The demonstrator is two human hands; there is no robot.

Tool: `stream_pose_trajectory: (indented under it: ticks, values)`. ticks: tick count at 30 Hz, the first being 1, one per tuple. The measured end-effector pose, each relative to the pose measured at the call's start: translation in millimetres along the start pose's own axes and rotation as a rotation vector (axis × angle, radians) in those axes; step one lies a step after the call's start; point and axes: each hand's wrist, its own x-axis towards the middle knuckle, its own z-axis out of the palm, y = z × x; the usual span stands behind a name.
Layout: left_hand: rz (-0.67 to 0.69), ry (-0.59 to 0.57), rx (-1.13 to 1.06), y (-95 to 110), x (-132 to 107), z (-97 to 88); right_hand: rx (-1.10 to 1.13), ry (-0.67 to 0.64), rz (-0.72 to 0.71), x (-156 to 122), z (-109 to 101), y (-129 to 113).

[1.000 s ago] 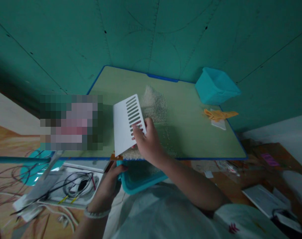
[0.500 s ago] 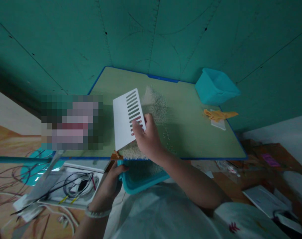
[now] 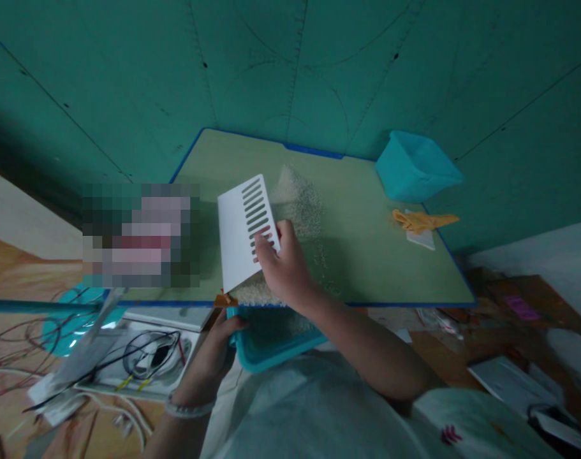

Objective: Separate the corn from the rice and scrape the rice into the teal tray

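Note:
My right hand (image 3: 283,268) grips a white slotted plastic scraper (image 3: 240,236), tilted with its lower edge on a green board (image 3: 376,255), against a pile of white rice grains (image 3: 256,293) at the board's near edge. More rice (image 3: 297,197) is spread across the board's middle. Just below that edge my left hand (image 3: 216,350) holds a teal tray (image 3: 271,344) by its left rim; rice lies inside it.
A teal bin (image 3: 414,166) stands at the board's far right corner, with an orange cloth (image 3: 421,220) on a white card beside it. A blurred patch covers the board's left side. Cables and a white tray (image 3: 141,357) lie lower left; papers lie lower right.
The scraper has shifted very slightly along the near edge, and the rice pile at the edge looks a little more gathered. My left hand and the tray have stayed put.

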Motion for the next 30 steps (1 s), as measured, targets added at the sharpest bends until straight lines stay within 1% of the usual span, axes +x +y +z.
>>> stream_pose_trajectory:
  ticks: [2, 5, 9, 11, 13, 16, 19, 22, 25, 30]
  values:
    - [0.01, 0.009, -0.002, 0.8, -0.4, 0.7, -0.014, 0.011, 0.011, -0.9, -1.7, 1.3]
    - [0.025, 0.033, 0.003, 1.0, -0.2, -1.0, -0.009, 0.051, 0.01, 0.4, -11.1, 1.6]
    - [0.031, 0.019, 0.015, 0.1, 1.0, -4.6, 0.062, 0.082, -0.019, 8.3, -25.8, -3.4]
    - [0.037, 0.015, 0.011, -0.5, 1.4, -5.7, 0.083, 0.106, -0.029, 11.8, -29.3, -6.0]
    - [0.022, 0.008, 0.005, -1.3, 1.7, -6.4, 0.092, 0.108, -0.018, 11.9, -28.5, -6.6]
    - [0.0, -0.015, -0.004, -3.4, 2.2, -7.0, 0.1, 0.074, 0.026, 4.8, -20.3, -2.9]
    - [0.023, -0.024, -0.011, -5.3, 3.0, -7.0, 0.085, 0.045, 0.073, -5.3, -10.6, 3.5]
    - [0.036, -0.045, -0.009, -5.5, 3.5, -7.1, 0.032, 0.055, 0.07, -11.1, -8.2, 8.7]
    - [0.011, -0.056, 0.006, -4.9, 3.5, -7.4, -0.006, 0.086, 0.035, -13.3, -15.0, 11.0]
    - [-0.005, -0.006, 0.029, -5.5, 4.6, -6.9, 0.006, 0.121, 0.006, -18.2, -37.0, 12.8]
